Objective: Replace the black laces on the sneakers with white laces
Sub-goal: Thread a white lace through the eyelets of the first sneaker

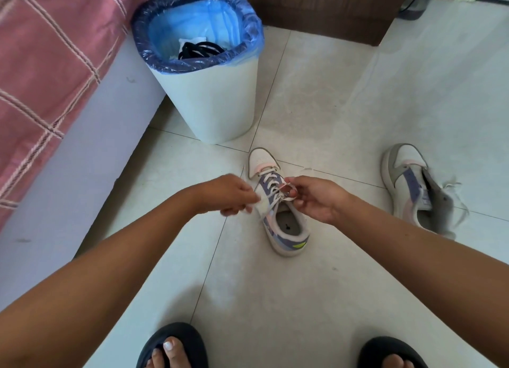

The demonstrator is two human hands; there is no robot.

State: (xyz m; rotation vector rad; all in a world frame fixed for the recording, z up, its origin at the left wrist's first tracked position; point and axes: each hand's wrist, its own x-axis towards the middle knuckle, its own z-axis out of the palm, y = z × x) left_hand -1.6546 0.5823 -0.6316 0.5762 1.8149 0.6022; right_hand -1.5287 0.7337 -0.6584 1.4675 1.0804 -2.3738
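A white, purple and pink sneaker [286, 224] stands on the floor tiles in the middle, toe pointing away, with a white lace [271, 187] threaded through its eyelets. My left hand [228, 194] pinches one end of that lace at the shoe's left side. My right hand [314, 197] pinches the other end, pulled into a loop near the top eyelets. The second sneaker [413, 188] lies tipped on its side to the right, its white lace loose. Black laces [198, 49] lie inside the bin.
A white waste bin [209, 97] with a blue liner stands just beyond the sneaker. A bed with a pink checked cover [41, 73] runs along the left. Dark wooden furniture [325, 6] stands at the back. My feet in black slippers [173, 345] are at the bottom.
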